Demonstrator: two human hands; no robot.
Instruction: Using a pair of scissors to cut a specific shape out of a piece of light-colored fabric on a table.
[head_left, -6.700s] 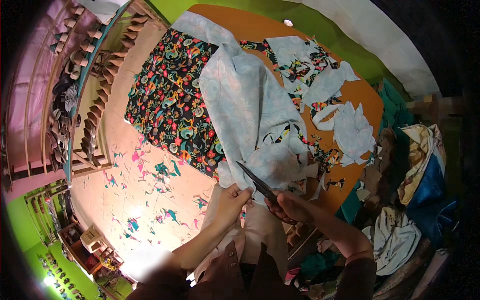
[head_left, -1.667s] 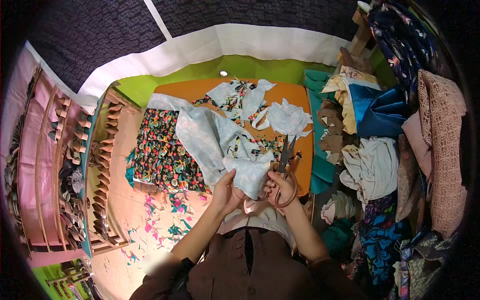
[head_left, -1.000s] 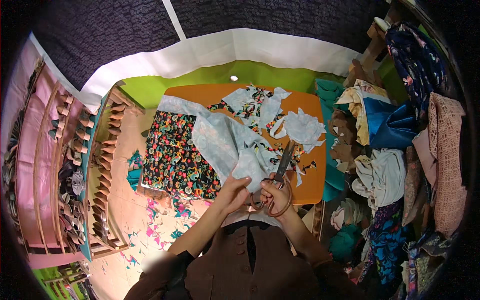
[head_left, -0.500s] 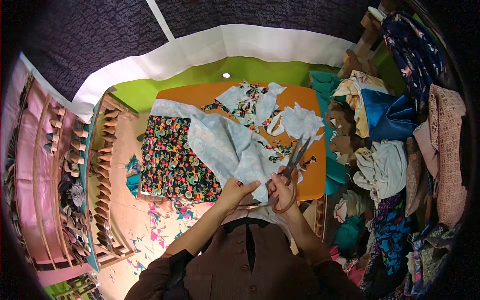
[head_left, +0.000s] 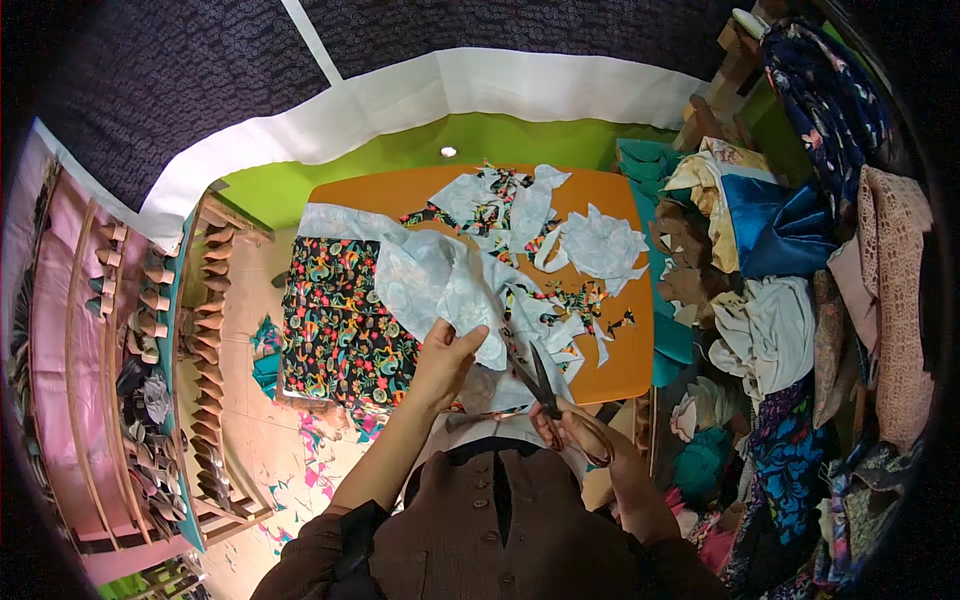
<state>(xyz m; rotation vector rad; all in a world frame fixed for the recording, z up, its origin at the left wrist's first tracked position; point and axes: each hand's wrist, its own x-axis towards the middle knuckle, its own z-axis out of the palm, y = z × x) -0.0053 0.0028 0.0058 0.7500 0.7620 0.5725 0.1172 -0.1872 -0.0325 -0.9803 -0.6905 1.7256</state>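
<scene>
My left hand [head_left: 447,362] is closed on the edge of a printed fabric [head_left: 340,320], lifting its pale reverse side [head_left: 415,270] near the table's front. The fabric's face is black with a bright multicoloured pattern. My right hand [head_left: 576,428] grips a large pair of scissors [head_left: 543,384] by its brown handles. The blades are parted and point up and left, beside the fabric a short way right of my left hand. Several cut pieces [head_left: 603,245] of the same cloth, pale side up, lie on the orange table [head_left: 628,345].
On the right, cloth heaps rise beside the table, among them a blue satin piece [head_left: 775,225] and white cloth [head_left: 765,335]. Racks of wooden shoe lasts [head_left: 208,345] stand at the left. Bright scraps [head_left: 315,450] litter the floor. A white-edged dark cloth [head_left: 520,45] hangs at the back.
The scissors have swung from pointing up and right to up and left, their blades now parted. My left hand has moved up and slightly left with the fabric edge.
</scene>
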